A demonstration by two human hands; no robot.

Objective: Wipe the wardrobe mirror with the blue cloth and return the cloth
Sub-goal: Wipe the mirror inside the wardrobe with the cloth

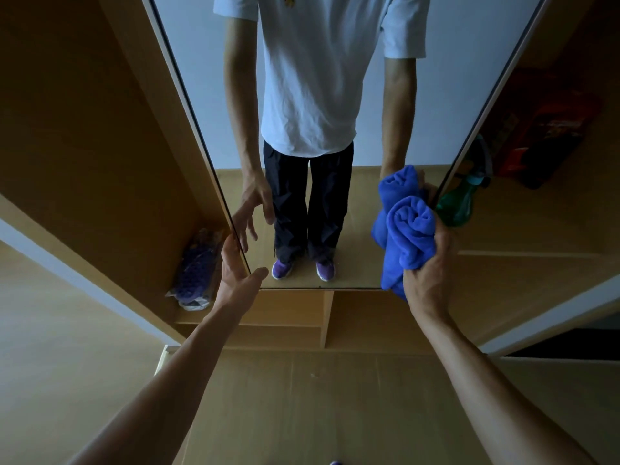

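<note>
While the person stands square to the mirror (pixel 362 209), the right hand (pixel 427 266) grips the blue cloth (pixel 407 236), fingers curled tight round a bunched wad. The cloth sits low on the glass, near the right edge and just above the bottom edge. Wad and reflection meet, so it looks to be touching the glass.

The left hand (pixel 235 273) holds nothing: fingers (pixel 228 245) straight and spread, thumb out. The fingertips are at the mirror's left edge near the bottom corner, apparently touching or steadying it. Cannot tell if they hook behind it.

The mirror is tall, long axis upright, so nearly all its surface lies up and left of the cloth. Judgement: wiping is the step in hand. The coming stroke should run up the right side or across toward the left hand. The right arm does the work; the left only braces. Returning the cloth is not yet done, and where it belongs is not shown.

Side shelves:
- A plastic bag (pixel 194 273) with something purple inside is on the left shelf, just beside the left hand.
- A green bottle (pixel 459 203) is on the right shelf, just beside the cloth hand, past the mirror's edge.

Risk, as I judge it: a wide sweep rightward could knock the bottle.
</note>
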